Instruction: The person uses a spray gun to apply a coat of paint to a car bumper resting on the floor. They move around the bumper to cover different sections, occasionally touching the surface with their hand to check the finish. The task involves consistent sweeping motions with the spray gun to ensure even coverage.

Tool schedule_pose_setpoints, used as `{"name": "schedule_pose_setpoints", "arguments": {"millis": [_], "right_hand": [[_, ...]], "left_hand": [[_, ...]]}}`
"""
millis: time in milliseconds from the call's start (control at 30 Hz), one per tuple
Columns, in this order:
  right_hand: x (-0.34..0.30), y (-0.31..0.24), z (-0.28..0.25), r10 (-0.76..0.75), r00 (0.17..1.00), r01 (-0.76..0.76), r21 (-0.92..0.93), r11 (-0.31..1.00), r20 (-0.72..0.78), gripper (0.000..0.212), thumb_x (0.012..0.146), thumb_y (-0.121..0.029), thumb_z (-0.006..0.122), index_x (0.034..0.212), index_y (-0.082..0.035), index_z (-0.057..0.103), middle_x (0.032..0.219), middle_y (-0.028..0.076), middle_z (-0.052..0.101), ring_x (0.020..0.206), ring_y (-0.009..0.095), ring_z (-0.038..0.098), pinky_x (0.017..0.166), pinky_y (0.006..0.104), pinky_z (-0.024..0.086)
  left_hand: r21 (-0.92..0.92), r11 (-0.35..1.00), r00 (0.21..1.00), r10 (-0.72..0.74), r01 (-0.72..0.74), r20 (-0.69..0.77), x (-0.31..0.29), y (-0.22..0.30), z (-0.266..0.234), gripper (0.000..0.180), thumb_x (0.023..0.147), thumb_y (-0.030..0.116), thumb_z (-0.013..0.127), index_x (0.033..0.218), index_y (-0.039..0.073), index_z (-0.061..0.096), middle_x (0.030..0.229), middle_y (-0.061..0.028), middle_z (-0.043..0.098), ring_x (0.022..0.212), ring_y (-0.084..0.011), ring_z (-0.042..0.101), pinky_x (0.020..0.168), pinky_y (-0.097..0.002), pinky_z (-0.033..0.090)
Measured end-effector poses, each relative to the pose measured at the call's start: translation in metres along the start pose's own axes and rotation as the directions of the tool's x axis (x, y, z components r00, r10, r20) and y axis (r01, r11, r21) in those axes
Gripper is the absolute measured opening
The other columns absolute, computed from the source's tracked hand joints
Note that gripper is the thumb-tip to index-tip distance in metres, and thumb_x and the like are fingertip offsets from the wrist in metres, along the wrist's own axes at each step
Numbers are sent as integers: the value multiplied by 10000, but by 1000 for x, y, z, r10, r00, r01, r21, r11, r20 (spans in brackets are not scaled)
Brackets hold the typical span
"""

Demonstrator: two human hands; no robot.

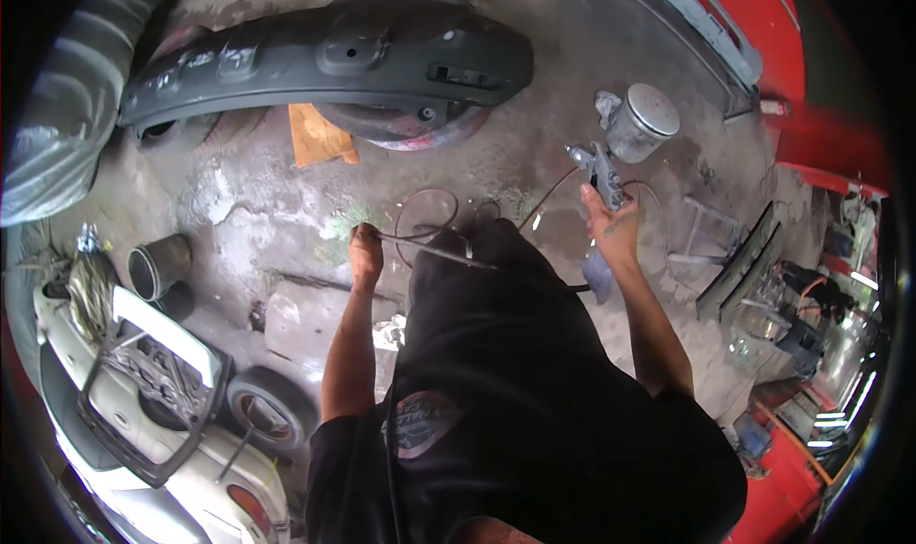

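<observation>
My right hand [613, 224] is wrapped round the handle of a metal spray gun [602, 169], held out to the right of my body. Right beyond the gun shows a grey pot with a silver lid [653, 111]; whether it is joined to the gun I cannot tell. In front of my left thigh, my left hand [364, 248] is closed on a thin dark air hose [429, 248], which runs across my lap toward the right. Ahead, a dark grey car bumper [334, 62] lies raised off the floor on round supports.
Loops of reddish hose [426, 193] lie on the concrete floor before my feet. To the left are a dark bucket [159, 265], a tyre [274, 408] and pale car body parts [181, 449]. A metal stand [711, 231] and red panels [811, 138] are at right; brown cardboard [320, 138] lies below the bumper.
</observation>
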State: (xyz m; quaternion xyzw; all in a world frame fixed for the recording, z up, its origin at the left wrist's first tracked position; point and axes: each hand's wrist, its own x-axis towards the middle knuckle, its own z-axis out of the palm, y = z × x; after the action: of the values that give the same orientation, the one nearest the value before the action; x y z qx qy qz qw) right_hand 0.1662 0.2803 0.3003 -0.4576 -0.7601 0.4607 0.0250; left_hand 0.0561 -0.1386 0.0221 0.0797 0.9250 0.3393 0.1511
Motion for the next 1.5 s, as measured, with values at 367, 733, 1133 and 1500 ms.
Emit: {"name": "schedule_pose_setpoints", "arguments": {"millis": [367, 733, 1133, 1500], "right_hand": [[-20, -3, -31, -341, 896, 327, 99, 940, 283, 370, 953, -305, 767, 1108, 28, 721, 861, 123, 727, 790, 178, 671, 750, 362, 531], [2, 70, -66, -60, 997, 50, 192, 980, 48, 298, 955, -290, 781, 882, -19, 682, 638, -14, 560, 563, 54, 505, 519, 272, 406], [-57, 25, -36, -169, 949, 114, 211, 971, 265, 559, 932, -382, 784, 1236, 75, 675, 977, 211, 756, 919, 289, 712, 885, 380, 534], [-85, 57, 14, 89, 995, -71, 287, 955, -51, 570, 952, -355, 770, 1207, 143, 667, 962, 206, 761, 886, 264, 713, 857, 384, 544]], "left_hand": [[-3, 990, 990, 140, -140, -14, -9, 37, 0, 114, 788, -44, 643, 846, 53, 622, 872, -129, 662, 904, -343, 636, 810, -453, 506], [14, 989, 990, 144, -144, 8, -38, 51, 19, 139, 808, -22, 719, 905, 45, 645, 903, -129, 677, 908, -319, 657, 796, -432, 528], [160, 940, 948, 276, -301, 162, -2, 9, -15, 193, 805, -4, 770, 976, 17, 683, 1038, -149, 708, 961, -277, 711, 812, -398, 591], [-35, 970, 932, 240, -239, 272, 22, -60, -67, 248, 784, -26, 799, 985, 37, 668, 1046, -143, 679, 947, -298, 691, 828, -394, 588]]}}
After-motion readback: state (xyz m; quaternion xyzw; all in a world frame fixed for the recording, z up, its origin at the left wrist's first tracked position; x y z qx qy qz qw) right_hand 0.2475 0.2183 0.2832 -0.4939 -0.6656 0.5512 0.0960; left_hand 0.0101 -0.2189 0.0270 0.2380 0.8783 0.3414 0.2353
